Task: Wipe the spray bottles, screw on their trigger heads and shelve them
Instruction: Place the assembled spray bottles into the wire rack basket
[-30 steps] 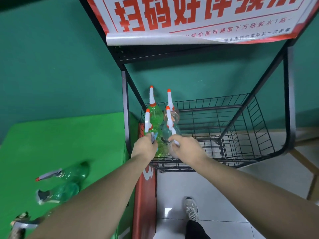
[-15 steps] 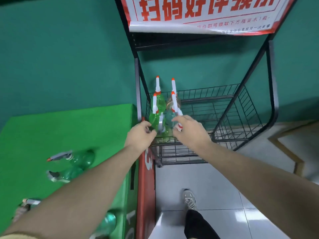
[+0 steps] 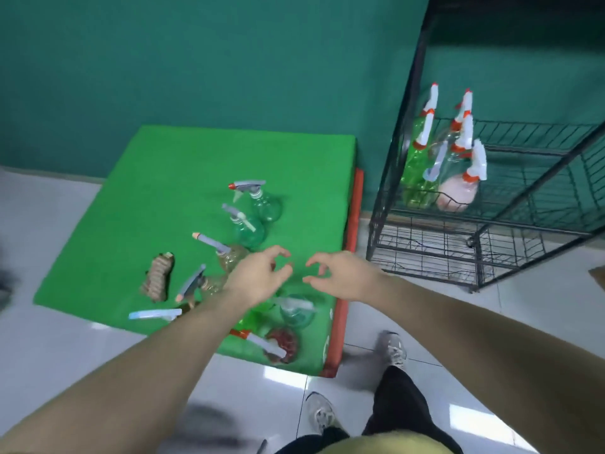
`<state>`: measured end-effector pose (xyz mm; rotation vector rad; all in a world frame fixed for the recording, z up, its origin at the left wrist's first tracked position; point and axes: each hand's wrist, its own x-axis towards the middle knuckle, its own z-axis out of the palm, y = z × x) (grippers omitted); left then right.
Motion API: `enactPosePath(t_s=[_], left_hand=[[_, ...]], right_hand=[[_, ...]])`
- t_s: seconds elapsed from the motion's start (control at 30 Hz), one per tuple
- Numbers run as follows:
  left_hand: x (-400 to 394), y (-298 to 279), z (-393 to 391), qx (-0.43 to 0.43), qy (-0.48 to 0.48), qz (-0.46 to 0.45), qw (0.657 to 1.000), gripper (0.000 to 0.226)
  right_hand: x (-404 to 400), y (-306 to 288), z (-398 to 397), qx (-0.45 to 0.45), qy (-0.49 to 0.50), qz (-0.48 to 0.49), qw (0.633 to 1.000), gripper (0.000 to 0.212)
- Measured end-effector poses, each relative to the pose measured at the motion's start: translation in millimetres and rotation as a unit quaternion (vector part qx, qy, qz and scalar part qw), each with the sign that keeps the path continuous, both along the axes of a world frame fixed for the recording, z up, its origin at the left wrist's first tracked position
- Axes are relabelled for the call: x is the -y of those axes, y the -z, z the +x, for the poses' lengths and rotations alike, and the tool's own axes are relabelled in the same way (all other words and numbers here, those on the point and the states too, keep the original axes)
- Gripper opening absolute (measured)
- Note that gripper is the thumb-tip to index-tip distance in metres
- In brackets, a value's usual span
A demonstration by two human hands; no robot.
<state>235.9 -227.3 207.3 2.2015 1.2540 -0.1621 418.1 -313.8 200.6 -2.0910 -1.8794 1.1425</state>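
Both my hands hover empty over the green table (image 3: pixel 137 204). My left hand (image 3: pixel 258 273) and my right hand (image 3: pixel 340 273) have loosely curled fingers and hold nothing. Several spray bottles lie on the table: a green one with a grey trigger head (image 3: pixel 262 201), another green one (image 3: pixel 247 229), a clear one (image 3: pixel 226 255) beside my left wrist, a round one (image 3: pixel 296 311) below my hands. A brown ribbed cloth (image 3: pixel 157 276) lies at the left. Several finished bottles (image 3: pixel 422 158) stand in the black wire rack (image 3: pixel 491 244), with a pinkish bottle (image 3: pixel 458 191) at the front.
A loose blue-white trigger head (image 3: pixel 154 314) lies near the table's front left edge. A reddish bottle with a white trigger (image 3: pixel 281 345) rests at the front edge. The rack's lower wire shelf (image 3: pixel 425 250) sits close to the tiled floor. My shoes (image 3: pixel 394 350) stand beside the table's red side.
Both hands have let go of the bottles in the rack and pulled back over the green table. The view has swung left and down, off the rack.
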Motion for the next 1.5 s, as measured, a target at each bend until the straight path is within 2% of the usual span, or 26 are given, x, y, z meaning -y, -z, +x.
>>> enactPosePath(t_s=[0.1, 0.2, 0.27, 0.33, 0.4, 0.47, 0.6, 0.67, 0.8, 0.83, 0.93, 1.1, 1.2, 1.27, 1.37, 1.5], left_hand=[[12.1, 3.5, -40.2, -0.01, 0.073, -0.026, 0.997, 0.036], [20.1, 12.4, -71.7, -0.024, 0.14, -0.014, 0.99, 0.068], [21.7, 20.1, -87.8, -0.055, 0.201, -0.023, 0.978, 0.08], [23.2, 24.0, -98.0, -0.086, 0.271, -0.031, 0.958, 0.076], [24.3, 23.3, -101.3, -0.11, 0.316, -0.004, 0.942, 0.059], [26.4, 21.1, -99.3, -0.134, 0.338, 0.049, 0.93, 0.04], [33.9, 20.2, -89.1, -0.234, 0.355, 0.133, 0.895, 0.033], [36.0, 19.6, -87.8, -0.283, 0.345, 0.169, 0.879, 0.034], [41.6, 19.5, -85.9, -0.297, 0.294, 0.137, 0.898, 0.046], [43.6, 18.9, -85.5, -0.287, 0.282, 0.127, 0.907, 0.043], [49.5, 23.9, -87.8, -0.225, 0.232, 0.083, 0.943, 0.028], [55.5, 38.6, -85.2, -0.142, 0.097, 0.043, 0.984, 0.04], [57.5, 47.1, -77.4, -0.107, 0.031, 0.033, 0.993, 0.035], [59.5, 51.2, -73.9, -0.084, -0.003, 0.021, 0.996, 0.022], [61.6, 50.6, -68.7, -0.059, -0.026, 0.006, 0.998, 0.035], [60.1, 36.7, -53.5, -0.021, -0.007, -0.004, 1.0, 0.036]], right_hand=[[-5.1, 9.9, -31.1, 0.047, -0.064, -0.015, 0.997, 0.061], [-7.0, 19.1, -51.3, 0.082, -0.103, -0.027, 0.991, 0.064], [-8.9, 25.2, -59.0, 0.094, -0.108, -0.028, 0.989, 0.055], [-8.7, 27.7, -64.8, 0.105, -0.11, -0.02, 0.988, 0.043], [-7.0, 26.8, -67.7, 0.122, -0.112, -0.009, 0.986, 0.039], [-3.7, 26.2, -68.7, 0.153, -0.126, 0.016, 0.98, 0.039], [-1.2, 17.9, -73.1, 0.251, -0.168, 0.034, 0.953, 0.033], [0.2, 13.1, -77.5, 0.287, -0.172, 0.014, 0.942, 0.031], [5.6, 9.8, -80.2, 0.26, -0.123, -0.018, 0.958, 0.057], [6.7, 10.7, -79.4, 0.245, -0.107, -0.025, 0.963, 0.058], [12.4, 14.6, -76.9, 0.203, -0.06, -0.016, 0.977, 0.039], [18.9, 19.3, -76.2, 0.169, 0.021, -0.014, 0.985, 0.034], [20.1, 24.1, -77.4, 0.148, 0.085, -0.003, 0.985, 0.022], [21.3, 26.9, -75.3, 0.135, 0.118, -0.007, 0.984, 0.024], [26.8, 28.9, -67.0, 0.11, 0.148, -0.017, 0.983, 0.035], [40.2, 14.8, -47.5, 0.092, 0.184, -0.018, 0.978, 0.031]])
